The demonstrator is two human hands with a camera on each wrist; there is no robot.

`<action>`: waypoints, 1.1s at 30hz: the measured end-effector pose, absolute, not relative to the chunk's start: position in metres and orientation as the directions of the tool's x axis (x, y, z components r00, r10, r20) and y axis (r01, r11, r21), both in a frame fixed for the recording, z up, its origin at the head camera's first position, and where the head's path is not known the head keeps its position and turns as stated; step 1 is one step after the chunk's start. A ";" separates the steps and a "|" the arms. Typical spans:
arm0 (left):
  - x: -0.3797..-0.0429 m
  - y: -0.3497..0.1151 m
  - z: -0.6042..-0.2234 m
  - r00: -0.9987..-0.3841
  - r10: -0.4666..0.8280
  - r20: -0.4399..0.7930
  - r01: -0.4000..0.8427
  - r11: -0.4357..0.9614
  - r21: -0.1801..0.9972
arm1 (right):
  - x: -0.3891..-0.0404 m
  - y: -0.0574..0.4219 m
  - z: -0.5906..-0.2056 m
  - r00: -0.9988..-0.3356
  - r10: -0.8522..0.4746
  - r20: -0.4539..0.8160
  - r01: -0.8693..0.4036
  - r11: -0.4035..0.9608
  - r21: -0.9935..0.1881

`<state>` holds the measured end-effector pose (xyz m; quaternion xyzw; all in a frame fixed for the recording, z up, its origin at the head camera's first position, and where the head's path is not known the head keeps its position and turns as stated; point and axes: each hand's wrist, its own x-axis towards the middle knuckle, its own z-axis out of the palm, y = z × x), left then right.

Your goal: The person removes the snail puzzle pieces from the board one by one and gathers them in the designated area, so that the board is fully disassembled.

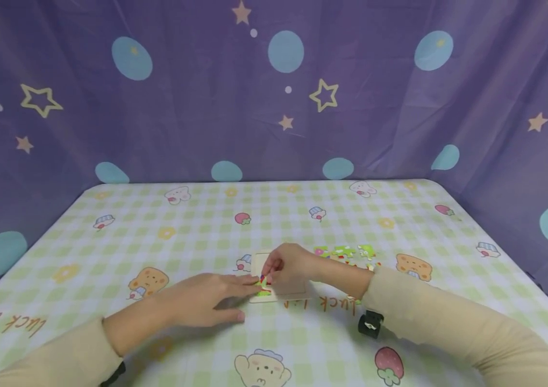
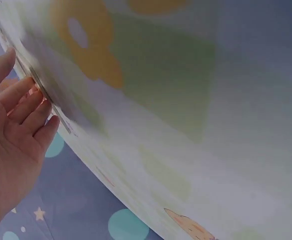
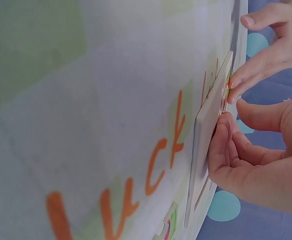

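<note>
A pale wooden puzzle board (image 1: 283, 298) lies flat on the tablecloth, a few bright jigsaw pieces (image 1: 264, 293) set along its left side. My left hand (image 1: 201, 299) reaches in from the left with fingers extended, their tips resting on those pieces at the board's left edge. Over the board, my right hand (image 1: 290, 264) has thumb and fingers bent together, pinching a small red and blue puzzle piece (image 1: 262, 278) beside the left fingertips. Most of that piece is hidden by the fingers. In the right wrist view, the right fingertips (image 3: 226, 119) are right at the board's surface.
Several loose green and multicoloured puzzle pieces (image 1: 343, 251) lie to the right of the board, partly behind the right forearm. A checked tablecloth (image 1: 196, 215) with printed cartoons covers the table. A purple curtain (image 1: 182, 107) hangs behind and at the sides.
</note>
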<state>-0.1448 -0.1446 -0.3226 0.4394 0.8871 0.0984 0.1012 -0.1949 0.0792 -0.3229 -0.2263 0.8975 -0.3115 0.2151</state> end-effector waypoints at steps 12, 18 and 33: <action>-0.168 -0.140 -0.323 -0.638 0.766 -0.086 0.735 0.638 0.229 | -0.195 0.080 -0.323 -0.803 -0.542 -0.249 -0.269 0.702 -0.659; -0.177 -0.133 -0.324 -0.682 0.721 -0.121 0.682 0.687 0.249 | -0.195 0.079 -0.323 -0.802 -0.544 -0.245 -0.275 0.702 -0.657; -0.184 -0.127 -0.324 -0.693 0.703 -0.160 0.645 0.704 0.297 | -0.196 0.076 -0.322 -0.834 -0.471 -0.288 -0.188 0.733 -0.653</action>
